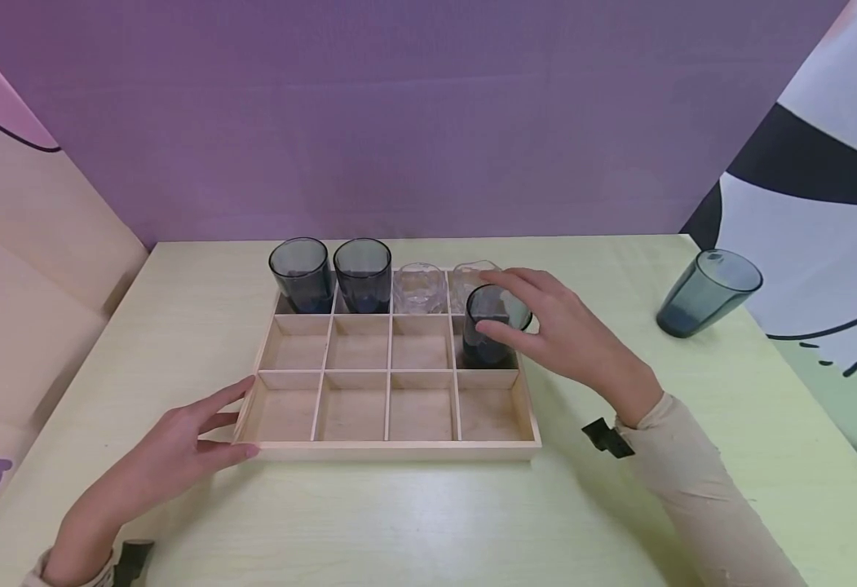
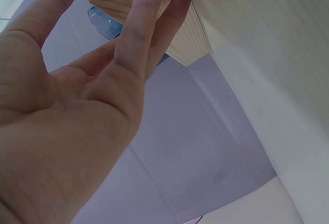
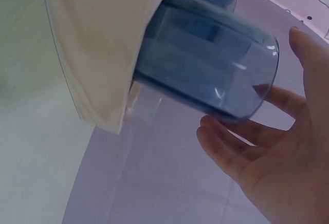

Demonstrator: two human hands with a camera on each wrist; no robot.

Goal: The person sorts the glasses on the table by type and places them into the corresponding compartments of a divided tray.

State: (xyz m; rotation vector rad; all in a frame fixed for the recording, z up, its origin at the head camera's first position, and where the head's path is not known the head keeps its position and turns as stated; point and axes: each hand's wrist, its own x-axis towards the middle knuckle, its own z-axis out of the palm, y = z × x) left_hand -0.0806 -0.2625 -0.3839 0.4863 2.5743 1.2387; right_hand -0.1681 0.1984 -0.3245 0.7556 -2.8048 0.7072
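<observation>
A shallow wooden compartment tray (image 1: pixel 391 451) lies on the table. My left hand (image 1: pixel 171 452) touches its left side and front corner with extended fingers; in the left wrist view fingertips (image 2: pixel 177 5) rest against the wooden wall. A blue-grey drinking glass (image 1: pixel 485 346) stands in the rightmost compartment of the middle row. Around its rim is my right hand (image 1: pixel 567 330), fingers spread. In the right wrist view the thumb is apart from this glass (image 3: pixel 205 59), while the other fingers lie close beside it; whether they touch is unclear.
Along the tray's back row stand two blue-grey glasses (image 1: pixel 301 277) at left and two clear glasses (image 1: pixel 419 289) at right, one partly behind my right hand. Another blue-grey glass (image 1: pixel 707 295) stands on the table (image 1: pixel 413 522) at far right. A purple partition (image 1: pixel 413 122) rises behind.
</observation>
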